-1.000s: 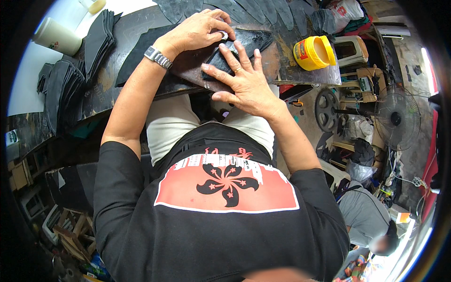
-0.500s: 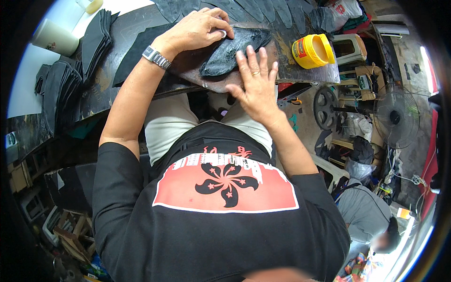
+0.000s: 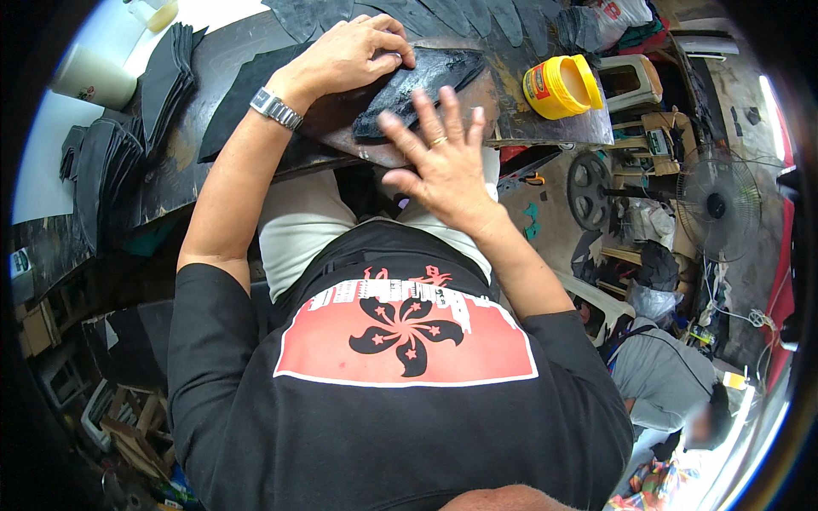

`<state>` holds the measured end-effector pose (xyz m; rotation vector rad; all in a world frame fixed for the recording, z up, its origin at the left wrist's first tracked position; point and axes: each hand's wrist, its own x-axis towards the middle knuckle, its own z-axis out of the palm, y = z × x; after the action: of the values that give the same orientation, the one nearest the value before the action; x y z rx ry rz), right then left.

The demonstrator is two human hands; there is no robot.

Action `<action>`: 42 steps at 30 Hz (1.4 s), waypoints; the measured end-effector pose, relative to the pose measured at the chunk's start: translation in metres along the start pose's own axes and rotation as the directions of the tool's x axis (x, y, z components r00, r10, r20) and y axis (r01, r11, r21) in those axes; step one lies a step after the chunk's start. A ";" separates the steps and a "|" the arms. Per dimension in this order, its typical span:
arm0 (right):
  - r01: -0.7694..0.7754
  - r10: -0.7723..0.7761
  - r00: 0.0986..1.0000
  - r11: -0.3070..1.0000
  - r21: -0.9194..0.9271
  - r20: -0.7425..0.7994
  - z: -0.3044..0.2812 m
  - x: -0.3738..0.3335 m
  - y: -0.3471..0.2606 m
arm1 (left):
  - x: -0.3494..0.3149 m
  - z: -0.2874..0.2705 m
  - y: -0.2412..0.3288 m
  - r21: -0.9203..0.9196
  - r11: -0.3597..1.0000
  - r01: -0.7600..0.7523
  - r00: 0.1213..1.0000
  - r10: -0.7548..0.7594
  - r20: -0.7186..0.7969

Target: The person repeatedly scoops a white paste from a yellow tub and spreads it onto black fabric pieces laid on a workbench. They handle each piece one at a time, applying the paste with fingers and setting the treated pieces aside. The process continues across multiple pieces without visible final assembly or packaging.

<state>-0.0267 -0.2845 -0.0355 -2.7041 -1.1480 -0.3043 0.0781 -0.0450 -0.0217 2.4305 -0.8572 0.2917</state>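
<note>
A glossy black leather-like piece point(image 3: 426, 81) lies on a brown board point(image 3: 388, 154) near the front edge of the dark table. At its far left edge is my left hand point(image 3: 362, 53), fingers bent and thumb closed toward the index finger against the piece. Over the near right part hovers my right hand point(image 3: 443, 162), fingers spread and nothing in it; whether the fingertips touch the piece I cannot tell. More flat black pieces point(image 3: 243, 98) lie under and beside my left forearm.
An open yellow jar point(image 3: 558, 88) stands on the table's right end. Stacks of black cut pieces point(image 3: 168, 89) sit at left, near a pale cylindrical container point(image 3: 94, 72). More pieces point(image 3: 443, 15) line the far side. At right are a fan point(image 3: 717, 204) and a bent-over person point(image 3: 665, 375).
My right hand has shifted left and toward me, its fingers spreading wider. My left hand stays at the piece's far left edge. The view has shifted slightly.
</note>
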 end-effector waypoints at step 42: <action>-0.203 0.195 0.971 0.978 -0.048 -0.140 -0.002 0.015 0.062 | 0.016 0.010 0.034 0.136 0.965 0.223 0.972 -0.209 -0.110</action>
<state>0.0284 -0.3167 -0.0357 -2.7742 -0.8355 -0.4904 0.0694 -0.0810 -0.0100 2.5968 -0.5398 0.3963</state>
